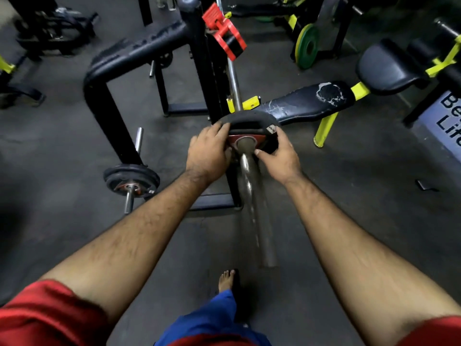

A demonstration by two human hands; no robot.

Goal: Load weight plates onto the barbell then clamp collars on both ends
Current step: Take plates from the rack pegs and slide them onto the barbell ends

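Note:
A black weight plate [249,121] with a red hub sits on the chrome sleeve of the barbell [257,213], which points toward me. My left hand [208,153] grips the plate's left edge. My right hand [280,158] grips its right edge, thumb near the hub. The bar runs on through the black rack upright [199,58]. Farther along the bar are a red collar [214,15] and a red-and-black piece [230,42]. The plate's lower half is hidden by my hands.
A black rack frame [104,96] stands left, with stored plates on a peg [131,179] low down. A worn bench pad [311,101] with yellow legs lies right. A green plate [307,46] leans at the back. My bare foot [226,279] is below the bar end.

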